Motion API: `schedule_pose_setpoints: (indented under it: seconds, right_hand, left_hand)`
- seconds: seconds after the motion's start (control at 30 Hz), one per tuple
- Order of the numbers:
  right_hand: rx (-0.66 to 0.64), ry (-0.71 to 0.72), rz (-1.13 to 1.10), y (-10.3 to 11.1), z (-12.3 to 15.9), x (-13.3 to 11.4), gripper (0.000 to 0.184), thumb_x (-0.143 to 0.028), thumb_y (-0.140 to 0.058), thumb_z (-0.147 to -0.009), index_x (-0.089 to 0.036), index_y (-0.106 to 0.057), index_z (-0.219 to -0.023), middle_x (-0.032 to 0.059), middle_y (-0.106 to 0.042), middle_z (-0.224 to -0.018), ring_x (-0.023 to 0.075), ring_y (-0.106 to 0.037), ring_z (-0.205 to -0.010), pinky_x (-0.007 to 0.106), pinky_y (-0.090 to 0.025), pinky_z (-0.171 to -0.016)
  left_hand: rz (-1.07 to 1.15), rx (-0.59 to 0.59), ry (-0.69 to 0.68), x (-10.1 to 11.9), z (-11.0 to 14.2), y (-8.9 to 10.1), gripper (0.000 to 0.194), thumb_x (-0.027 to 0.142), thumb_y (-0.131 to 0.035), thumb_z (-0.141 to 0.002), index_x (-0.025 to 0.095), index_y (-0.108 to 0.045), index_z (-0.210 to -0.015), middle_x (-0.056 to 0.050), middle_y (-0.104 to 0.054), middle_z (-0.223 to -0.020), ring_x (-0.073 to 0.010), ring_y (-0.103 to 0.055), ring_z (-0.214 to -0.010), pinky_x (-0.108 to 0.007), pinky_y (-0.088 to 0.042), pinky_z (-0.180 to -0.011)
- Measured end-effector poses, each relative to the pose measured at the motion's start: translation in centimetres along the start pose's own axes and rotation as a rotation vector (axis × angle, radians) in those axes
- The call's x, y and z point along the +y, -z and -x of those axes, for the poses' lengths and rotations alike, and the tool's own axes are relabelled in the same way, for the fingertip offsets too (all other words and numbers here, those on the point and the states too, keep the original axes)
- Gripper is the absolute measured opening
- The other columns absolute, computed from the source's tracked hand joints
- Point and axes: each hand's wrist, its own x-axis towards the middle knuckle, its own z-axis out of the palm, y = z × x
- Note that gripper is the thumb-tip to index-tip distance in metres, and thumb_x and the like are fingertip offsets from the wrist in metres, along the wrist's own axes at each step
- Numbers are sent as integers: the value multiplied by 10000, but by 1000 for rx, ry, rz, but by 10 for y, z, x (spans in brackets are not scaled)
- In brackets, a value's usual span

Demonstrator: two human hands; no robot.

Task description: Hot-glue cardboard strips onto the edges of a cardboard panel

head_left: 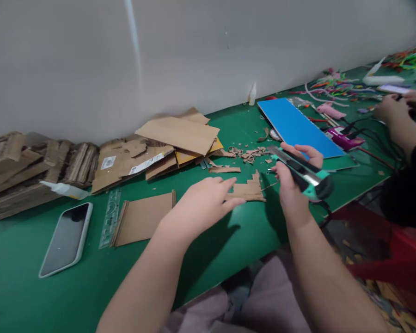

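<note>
My right hand (293, 178) is closed around a green and black utility knife (300, 170), held above the table. Under that hand, a thin stick-like sliver (270, 186) runs to the edge of a small cut cardboard piece (247, 188) with a stepped outline; whether the hand grips the sliver I cannot tell. My left hand (208, 196) reaches over the left end of this piece, thumb and forefinger stretched apart, the other fingers partly hidden. Cardboard scraps (249, 154) lie just beyond. To the left rests a flat cardboard panel (143, 217) with raised strips along two sides.
A phone (67, 238), a clear ruler (110, 219) and a glue bottle (67, 189) lie left. Cardboard sheets (180, 132) are piled along the wall. Right are a blue board (298, 127), a pink glue gun (331, 111), cables and another person's hands (393, 108).
</note>
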Motion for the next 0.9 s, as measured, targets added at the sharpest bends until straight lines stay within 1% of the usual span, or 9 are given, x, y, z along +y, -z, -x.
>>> schedule_pose_setpoints:
  seconds: [0.07, 0.13, 0.23, 0.33, 0.47, 0.6, 0.73, 0.83, 0.9]
  right_hand:
    - [-15, -170, -140, 9, -5, 5, 338, -186, -598, -740, -236, -488, -1055, 17, -636, -1058, 90, -565, -576, 249, -446, -535]
    - [-74, -278, -259, 17, -8, 10, 242, -179, -606, -714, -211, -528, -941, 24, -660, -1023, 101, -577, -603, 230, -409, -498]
    - [-167, -355, -344, 23, -10, 17, 166, -232, -604, -734, -195, -564, -890, 59, -657, -1057, 180, -618, -898, 283, -472, -656]
    - [-208, -336, -368, 28, -8, 22, 154, -307, -551, -801, -214, -562, -924, 63, -648, -1058, 210, -581, -1038, 391, -460, -833]
    - [-284, -302, -388, 37, -8, 23, 97, -297, -472, -848, -253, -527, -914, 27, -628, -914, 201, -602, -960, 431, -452, -850]
    - [-303, -370, -491, 41, -11, 14, 95, -295, -530, -804, -278, -519, -897, -34, -490, -683, 130, -538, -638, 359, -479, -708]
    - [-282, -458, -689, 32, -10, -3, 179, -372, -575, -789, -233, -512, -696, -72, -342, -512, 74, -350, -428, 259, -408, -519]
    - [-295, -480, -804, 20, -4, -15, 305, -381, -578, -788, -200, -468, -569, -79, -320, -421, 61, -305, -357, 233, -344, -436]
    - [-304, -484, -823, 12, 2, -20, 325, -367, -581, -781, -196, -453, -536, -79, -328, -395, 65, -306, -330, 237, -327, -410]
  left_hand:
    - [-110, -112, 100, 5, -8, -18, 517, 467, -443, -869, 185, -440, -1302, -152, -548, -1230, -318, -526, -1104, -432, -460, -858]
    - [-142, -187, 72, 18, -16, -40, 560, 478, -487, -844, 180, -426, -1315, -182, -426, -1358, -354, -424, -1222, -481, -403, -941]
    - [-170, -172, 82, 39, -22, -71, 697, 572, -472, -814, 218, -299, -1389, -209, -223, -1461, -401, -241, -1324, -591, -308, -980]
    - [-179, -126, 75, 45, -19, -87, 736, 584, -491, -795, 214, -278, -1395, -238, -185, -1463, -418, -210, -1330, -599, -350, -939]
    - [-180, -131, -2, 37, -7, -86, 711, 553, -527, -791, 204, -314, -1373, -229, -250, -1443, -405, -257, -1314, -559, -373, -944]
    - [-167, -197, -55, 33, 4, -75, 721, 511, -579, -771, 200, -319, -1367, -207, -299, -1424, -392, -297, -1294, -518, -391, -943]
    - [-148, -304, -110, 37, 10, -71, 749, 491, -583, -773, 161, -296, -1381, -226, -264, -1438, -402, -268, -1309, -507, -388, -949]
    - [-174, -372, -79, 45, 12, -77, 795, 509, -561, -786, 102, -255, -1398, -254, -183, -1452, -407, -195, -1335, -542, -327, -999]
    - [-207, -362, -34, 51, 13, -83, 773, 497, -541, -806, 78, -262, -1393, -258, -178, -1445, -394, -190, -1339, -560, -292, -1021]
